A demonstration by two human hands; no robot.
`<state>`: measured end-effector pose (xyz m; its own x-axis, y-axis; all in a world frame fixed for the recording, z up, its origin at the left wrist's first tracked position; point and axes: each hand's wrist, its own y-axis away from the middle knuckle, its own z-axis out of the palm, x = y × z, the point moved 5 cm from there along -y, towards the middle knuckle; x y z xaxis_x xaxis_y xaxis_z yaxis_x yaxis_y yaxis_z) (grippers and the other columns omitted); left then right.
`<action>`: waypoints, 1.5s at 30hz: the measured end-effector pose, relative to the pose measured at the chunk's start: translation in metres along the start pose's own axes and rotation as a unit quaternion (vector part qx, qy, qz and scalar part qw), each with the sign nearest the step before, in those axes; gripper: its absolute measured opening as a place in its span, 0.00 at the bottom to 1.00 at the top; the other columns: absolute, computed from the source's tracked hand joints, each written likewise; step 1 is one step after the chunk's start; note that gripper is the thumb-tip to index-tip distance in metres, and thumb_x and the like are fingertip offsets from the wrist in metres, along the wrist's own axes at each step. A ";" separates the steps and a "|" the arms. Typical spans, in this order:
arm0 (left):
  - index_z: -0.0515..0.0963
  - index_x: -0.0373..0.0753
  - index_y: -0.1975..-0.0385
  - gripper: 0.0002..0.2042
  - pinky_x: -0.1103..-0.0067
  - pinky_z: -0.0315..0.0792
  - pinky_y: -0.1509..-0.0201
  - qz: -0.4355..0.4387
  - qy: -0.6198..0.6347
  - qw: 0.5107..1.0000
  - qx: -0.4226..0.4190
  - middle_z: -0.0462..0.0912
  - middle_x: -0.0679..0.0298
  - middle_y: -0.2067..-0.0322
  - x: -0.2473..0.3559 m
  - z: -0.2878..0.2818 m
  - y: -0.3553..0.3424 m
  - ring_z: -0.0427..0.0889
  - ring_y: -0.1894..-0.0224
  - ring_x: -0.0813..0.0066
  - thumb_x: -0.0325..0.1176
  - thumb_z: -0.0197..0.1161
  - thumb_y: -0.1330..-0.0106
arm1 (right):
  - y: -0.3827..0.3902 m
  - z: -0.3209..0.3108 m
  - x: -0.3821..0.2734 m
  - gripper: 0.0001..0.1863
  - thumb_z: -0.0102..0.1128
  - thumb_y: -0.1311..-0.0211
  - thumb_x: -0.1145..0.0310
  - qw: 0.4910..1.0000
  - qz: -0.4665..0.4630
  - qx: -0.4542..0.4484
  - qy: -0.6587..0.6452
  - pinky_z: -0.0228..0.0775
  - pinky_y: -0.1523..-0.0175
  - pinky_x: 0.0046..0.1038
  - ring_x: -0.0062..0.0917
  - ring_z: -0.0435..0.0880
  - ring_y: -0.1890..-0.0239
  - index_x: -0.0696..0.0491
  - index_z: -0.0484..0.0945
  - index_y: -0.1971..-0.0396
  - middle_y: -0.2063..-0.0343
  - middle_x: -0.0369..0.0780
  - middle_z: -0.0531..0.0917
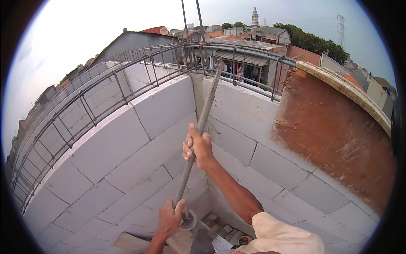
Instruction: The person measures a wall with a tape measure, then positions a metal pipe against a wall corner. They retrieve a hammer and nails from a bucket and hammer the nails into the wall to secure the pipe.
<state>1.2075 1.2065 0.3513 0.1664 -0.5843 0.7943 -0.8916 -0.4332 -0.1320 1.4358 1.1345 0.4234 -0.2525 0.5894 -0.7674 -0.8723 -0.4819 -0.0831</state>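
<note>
Grips a long pipe-handled steel bar (205, 112) in both hands: clamps the right hand (201, 147) round the middle of the pipe, with the thumb pointing upward, and wraps the left hand (170, 219) round the pipe near its lower end. Slants the bar up and rightward to the wall corner, with its narrower upper end just beside the rebar cage (119, 86); cannot tell whether touching. Faces two pale block walls (165, 101) meeting at that corner, with the cage running along their tops and a reddish-brown board (334, 139) against the right-hand one. Has loose timber pieces (131, 242) down below. Looks out over rooftops, dark green trees (315, 42) and a lattice pylon (341, 31).
</note>
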 end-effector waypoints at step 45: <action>0.64 0.33 0.43 0.18 0.82 0.70 0.87 -0.075 0.845 0.324 -0.419 0.68 0.66 0.71 0.140 -0.006 0.000 0.69 0.83 0.82 0.42 0.38 0.16 | -0.039 0.061 -0.096 0.17 0.51 0.22 0.49 0.940 0.038 -0.188 -0.281 0.58 0.91 0.15 0.08 0.61 0.90 0.44 0.63 0.67 0.83 0.26 0.64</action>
<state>1.2284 1.1287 0.4664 0.3972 0.9169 0.0396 -0.8458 0.3824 -0.3721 1.4691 1.1361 0.5393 -0.5817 0.7422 -0.3327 -0.6591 -0.6698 -0.3419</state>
